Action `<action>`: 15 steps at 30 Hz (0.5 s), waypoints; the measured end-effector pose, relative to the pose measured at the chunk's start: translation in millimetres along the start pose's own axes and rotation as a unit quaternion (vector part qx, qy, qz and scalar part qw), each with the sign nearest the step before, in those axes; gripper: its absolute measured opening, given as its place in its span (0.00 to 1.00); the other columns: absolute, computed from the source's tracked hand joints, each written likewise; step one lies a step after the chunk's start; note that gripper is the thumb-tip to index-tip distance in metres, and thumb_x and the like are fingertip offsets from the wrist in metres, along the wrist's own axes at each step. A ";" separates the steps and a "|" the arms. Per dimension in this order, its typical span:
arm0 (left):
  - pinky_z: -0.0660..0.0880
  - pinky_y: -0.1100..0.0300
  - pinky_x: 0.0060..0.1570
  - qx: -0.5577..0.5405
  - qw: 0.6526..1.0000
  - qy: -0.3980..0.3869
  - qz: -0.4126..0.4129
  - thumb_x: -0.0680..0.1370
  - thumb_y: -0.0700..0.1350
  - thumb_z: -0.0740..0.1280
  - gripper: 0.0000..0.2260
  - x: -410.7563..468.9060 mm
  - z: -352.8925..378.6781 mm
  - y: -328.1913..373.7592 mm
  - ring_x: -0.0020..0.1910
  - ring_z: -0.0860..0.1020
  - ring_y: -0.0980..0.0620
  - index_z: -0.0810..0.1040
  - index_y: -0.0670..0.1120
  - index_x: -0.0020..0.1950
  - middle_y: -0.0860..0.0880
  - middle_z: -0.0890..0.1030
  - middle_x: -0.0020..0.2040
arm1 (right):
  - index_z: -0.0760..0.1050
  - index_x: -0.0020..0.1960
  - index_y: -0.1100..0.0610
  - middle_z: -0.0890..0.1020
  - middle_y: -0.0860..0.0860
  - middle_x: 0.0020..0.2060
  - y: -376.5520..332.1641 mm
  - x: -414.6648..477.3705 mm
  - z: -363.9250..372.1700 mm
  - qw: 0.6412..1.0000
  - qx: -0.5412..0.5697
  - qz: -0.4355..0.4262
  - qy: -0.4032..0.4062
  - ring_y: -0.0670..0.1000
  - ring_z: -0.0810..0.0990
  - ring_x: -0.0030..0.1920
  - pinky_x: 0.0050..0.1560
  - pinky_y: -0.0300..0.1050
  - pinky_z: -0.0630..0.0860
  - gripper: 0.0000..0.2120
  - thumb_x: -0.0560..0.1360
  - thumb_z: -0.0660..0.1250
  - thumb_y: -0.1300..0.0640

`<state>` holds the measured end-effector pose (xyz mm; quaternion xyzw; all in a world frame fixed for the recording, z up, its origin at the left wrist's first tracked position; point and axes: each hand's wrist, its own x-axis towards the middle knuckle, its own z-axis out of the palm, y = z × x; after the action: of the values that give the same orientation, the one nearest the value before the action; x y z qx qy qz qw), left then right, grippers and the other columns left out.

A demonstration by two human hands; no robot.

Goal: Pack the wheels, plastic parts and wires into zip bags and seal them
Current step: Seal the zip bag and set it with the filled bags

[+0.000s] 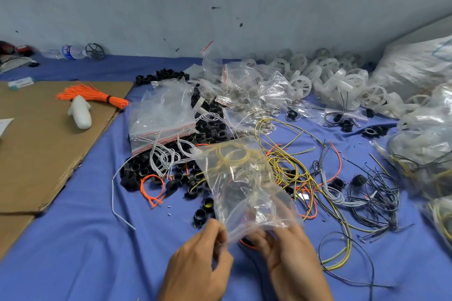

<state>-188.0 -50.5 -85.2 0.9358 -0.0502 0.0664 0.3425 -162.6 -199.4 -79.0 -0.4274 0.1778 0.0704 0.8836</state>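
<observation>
A clear zip bag with a yellow wire coil and some red wire inside is held up above the blue cloth. My left hand pinches its near edge on the left. My right hand grips the same edge on the right, fingers partly behind the plastic. Loose yellow, red, grey and black wires lie tangled to the right. Black plastic rings are heaped to the left of the bag. White wheels are piled at the back right.
A stack of empty zip bags lies over the rings, with more crumpled bags behind. Brown cardboard at left carries an orange wire bundle and a white plastic piece. Filled bags crowd the right edge.
</observation>
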 end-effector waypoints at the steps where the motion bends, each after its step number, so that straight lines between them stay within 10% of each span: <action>1: 0.68 0.68 0.38 -0.009 1.000 -0.002 0.012 0.73 0.49 0.67 0.16 -2.9 1.8 2.3 0.39 0.69 0.60 0.61 0.62 0.50 0.65 0.74 0.40 | 0.76 0.65 0.54 0.84 0.59 0.53 2.7 3.7 1.3 1.000 0.005 -0.013 0.010 0.55 0.86 0.45 0.41 0.45 0.84 0.27 0.75 0.57 0.77; 8: 0.70 0.69 0.42 -0.026 0.997 -0.036 0.056 0.72 0.54 0.60 0.11 -16.3 7.0 12.5 0.43 0.69 0.57 0.62 0.62 0.52 0.54 0.72 0.45 | 0.69 0.70 0.41 0.83 0.54 0.55 12.5 21.9 35.2 0.994 0.057 0.058 -0.069 0.55 0.83 0.53 0.39 0.44 0.78 0.24 0.81 0.58 0.65; 15: 0.68 0.66 0.25 -0.019 0.999 0.002 -0.032 0.63 0.52 0.68 0.11 -26.5 29.9 18.2 0.26 0.67 0.61 0.66 0.56 0.37 0.55 0.71 0.30 | 0.76 0.63 0.59 0.79 0.69 0.56 11.0 38.4 48.1 0.996 -0.037 -0.030 -0.077 0.65 0.79 0.54 0.58 0.57 0.76 0.13 0.79 0.64 0.65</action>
<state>-214.1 -82.5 -100.5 0.9302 -0.0205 0.0566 0.3622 -117.8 -156.1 -73.9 -0.4587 0.0938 0.0829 0.8797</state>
